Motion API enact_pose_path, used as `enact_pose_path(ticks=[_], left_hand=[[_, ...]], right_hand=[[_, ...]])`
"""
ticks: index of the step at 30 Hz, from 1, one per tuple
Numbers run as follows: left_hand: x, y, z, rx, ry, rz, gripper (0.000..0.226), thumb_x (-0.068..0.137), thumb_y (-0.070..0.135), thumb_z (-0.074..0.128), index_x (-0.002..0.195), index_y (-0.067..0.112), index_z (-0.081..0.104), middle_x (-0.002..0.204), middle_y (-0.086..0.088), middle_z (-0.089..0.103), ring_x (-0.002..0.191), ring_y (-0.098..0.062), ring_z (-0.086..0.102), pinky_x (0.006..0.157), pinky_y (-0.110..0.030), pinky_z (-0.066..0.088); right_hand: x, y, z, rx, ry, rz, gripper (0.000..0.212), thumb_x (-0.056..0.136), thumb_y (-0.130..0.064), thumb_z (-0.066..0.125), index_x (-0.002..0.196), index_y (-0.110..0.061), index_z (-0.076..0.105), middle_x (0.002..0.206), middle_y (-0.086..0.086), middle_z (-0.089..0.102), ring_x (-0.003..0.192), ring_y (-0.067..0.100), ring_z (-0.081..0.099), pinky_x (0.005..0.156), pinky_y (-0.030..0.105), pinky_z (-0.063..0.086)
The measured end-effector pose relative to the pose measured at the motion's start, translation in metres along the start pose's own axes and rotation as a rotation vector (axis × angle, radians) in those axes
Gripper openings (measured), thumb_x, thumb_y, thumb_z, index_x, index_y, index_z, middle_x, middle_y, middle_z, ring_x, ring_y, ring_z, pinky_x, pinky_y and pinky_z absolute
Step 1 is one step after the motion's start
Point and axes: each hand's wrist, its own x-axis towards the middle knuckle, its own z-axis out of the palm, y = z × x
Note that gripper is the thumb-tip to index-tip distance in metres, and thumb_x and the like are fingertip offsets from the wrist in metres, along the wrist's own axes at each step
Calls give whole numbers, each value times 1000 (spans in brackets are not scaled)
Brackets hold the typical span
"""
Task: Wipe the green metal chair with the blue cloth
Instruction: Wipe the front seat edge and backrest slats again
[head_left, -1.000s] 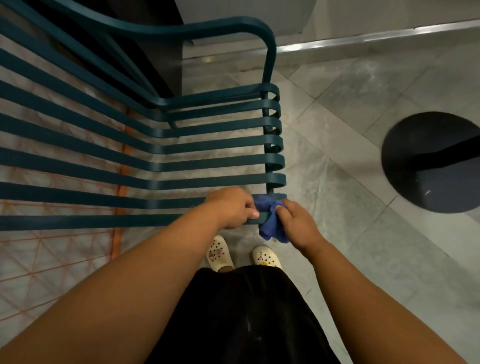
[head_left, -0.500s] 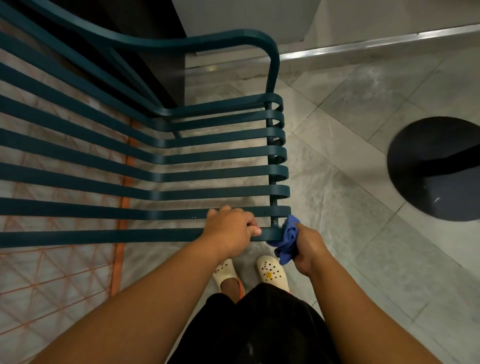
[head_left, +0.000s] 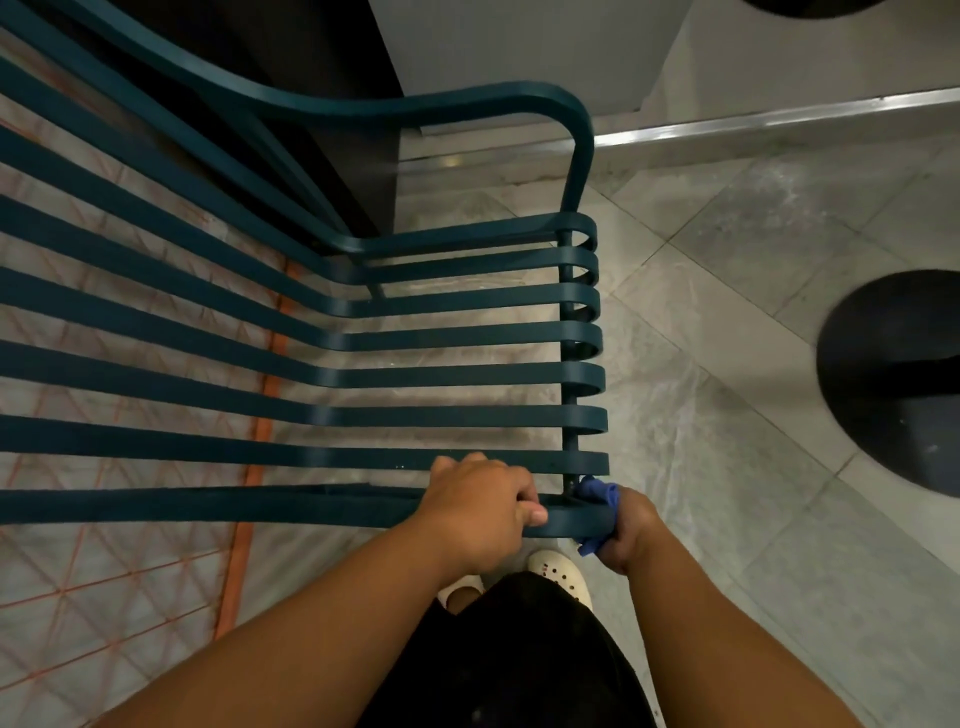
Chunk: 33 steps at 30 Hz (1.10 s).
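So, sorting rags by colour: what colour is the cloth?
Blue, the cloth in the right hand, head view.

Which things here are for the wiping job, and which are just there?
For the job: green slatted metal chair; crumpled blue cloth held by the right hand; left hand gripping the front slat.

Just there: round black base; grey stone floor tiles; white clogs.

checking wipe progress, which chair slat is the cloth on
The nearest slat, lowest in view: the right hand wraps the blue cloth round its curled end.
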Motion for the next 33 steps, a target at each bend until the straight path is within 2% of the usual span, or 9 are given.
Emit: enact_pose_path(ticks=[5, 9, 12, 15, 20, 25, 28, 30, 33], left_hand=[[-3, 4, 0, -15, -9, -1, 17, 96, 40, 47, 104, 32, 59, 107, 9, 60, 106, -14, 44, 99, -39, 29], [-5, 8, 1, -10, 6, -21, 17, 95, 41, 47, 103, 33, 60, 106, 8, 62, 102, -15, 45, 96, -37, 30], [-7, 8, -4, -30, 30, -27, 21, 93, 44, 48, 101, 32, 63, 105, 10, 63, 106, -15, 45, 103, -39, 23], [-15, 1, -13, 3, 64, -36, 19, 92, 46, 50, 98, 33, 62, 108, 10, 59, 113, -16, 42, 110, -46, 14], [-45, -35, -26, -25, 310, -173, 25, 97, 34, 44, 117, 36, 59, 127, 10, 49, 121, -16, 40, 108, -38, 25], [-91, -104, -33, -261, 699, -311, 26, 93, 17, 52, 116, 26, 62, 118, 4, 58, 109, -15, 46, 93, -28, 38], [-111, -134, -38, -302, 835, -377, 24, 90, 10, 57, 111, 17, 66, 112, -1, 63, 105, -19, 50, 87, -26, 37], [-120, -147, -43, -305, 876, -399, 24, 88, 8, 60, 110, 16, 67, 109, -3, 65, 104, -21, 51, 85, -27, 38], [-133, -164, -51, -295, 970, -410, 24, 86, 6, 62, 108, 15, 68, 107, -3, 66, 102, -23, 53, 84, -28, 41]], right_hand=[[-39, 11, 7, -25, 46, -175, 19, 97, -15, 40, 86, -12, 55, 84, 17, 56, 58, 30, 54, 47, 34, 47], [-73, 33, 19, -429, 227, -528, 29, 103, -30, 34, 121, -17, 51, 119, 13, 56, 114, 31, 54, 98, 41, 43], [-88, 46, 25, -798, 183, -781, 47, 103, -34, 30, 145, -13, 35, 155, 3, 26, 147, 22, 16, 118, 30, 13], [-99, 50, 31, -1171, 171, -957, 61, 95, -47, 28, 146, -14, 36, 155, 2, 28, 148, 22, 12, 119, 31, 8], [-108, 50, 56, -1674, 185, -1321, 64, 66, -17, 78, 127, -15, 60, 128, 12, 62, 116, 33, 61, 95, 49, 48], [-110, 54, 111, -1933, -30, -1462, 73, 54, -25, 82, 125, -18, 64, 132, 6, 61, 117, 30, 61, 89, 45, 52], [-110, 60, 163, -1994, -162, -1499, 57, 76, -16, 55, 133, -16, 57, 141, 7, 52, 127, 30, 51, 95, 44, 51], [-105, 63, 189, -2038, -244, -1527, 67, 80, -8, 58, 145, -13, 40, 154, 9, 30, 140, 32, 31, 107, 47, 39], [-101, 60, 199, -2054, -287, -1543, 84, 59, -12, 83, 137, -15, 52, 147, 9, 42, 129, 30, 50, 95, 41, 51]])
